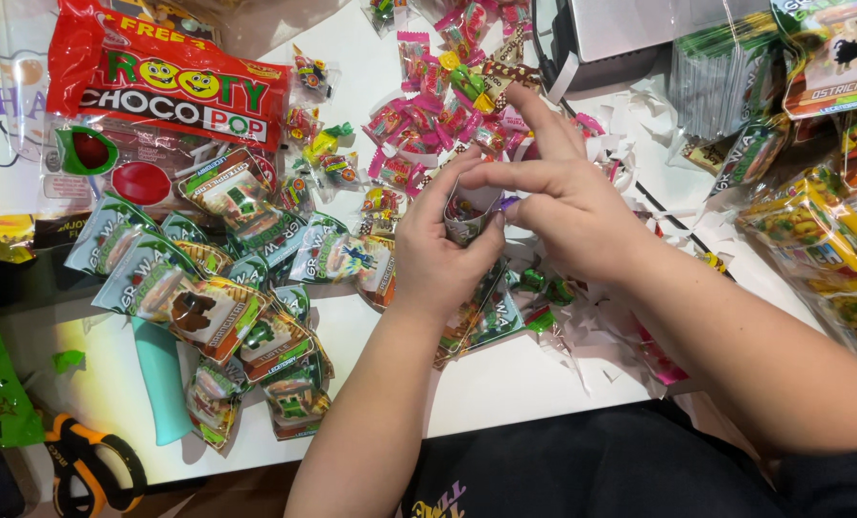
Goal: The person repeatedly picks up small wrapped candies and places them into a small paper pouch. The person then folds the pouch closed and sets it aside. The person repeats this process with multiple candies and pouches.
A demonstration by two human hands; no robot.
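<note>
While both hands meet over the middle of the white tabletop (505,384), a small clear plastic sachet with a printed card inside (471,213) sits pinched between them, its mouth held open and its long axis running roughly upright, top toward the far side of the table. The left hand (440,251) wraps the sachet from the near left, thumb and curled fingers closed on its wall; the right hand (571,213) comes in from the right, thumb and middle fingers pressed to the sachet's right edge, forefinger stretched away toward a heap of pink-wrapped sweets (427,91). A sliver of something purple shows at the right fingertips; what it is cannot be told. Both hands touch the sachet, the left holding more of it.

One sachet is in hand. To the left lies a loose pile of like green-and-silver card packets (219,288), well over a dozen and overlapping too much for an exact count. One large red snack bag (165,82) lies at far left, one teal plastic handle (163,379) beside the pile, and one pair of orange-and-black scissors (88,460) at the near left edge. Yellow packets (817,230) stack at right, number unclear. White paper scraps (630,317) litter the tabletop.
</note>
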